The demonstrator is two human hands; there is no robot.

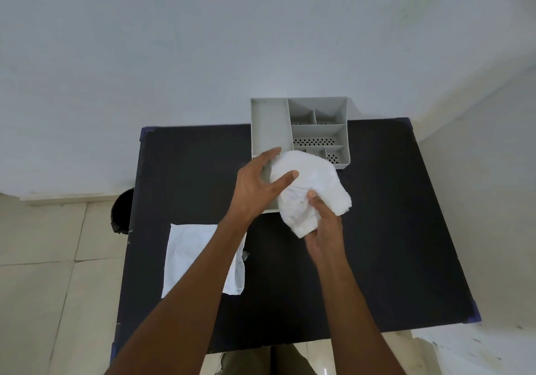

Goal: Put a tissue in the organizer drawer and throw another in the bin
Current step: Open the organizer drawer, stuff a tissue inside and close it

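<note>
A black table [377,229] with blue corner pieces fills the middle of the frame. Behind it, in the upper part, is a pale wall [203,41]. Beige floor tiles [43,258] are at lower left.

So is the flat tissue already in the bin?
No, the flat tissue lies on the black table, while the bin stands on the floor beside it.

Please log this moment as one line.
right hand: holds tissue | left hand: open at organizer | second tissue: flat on table
</note>
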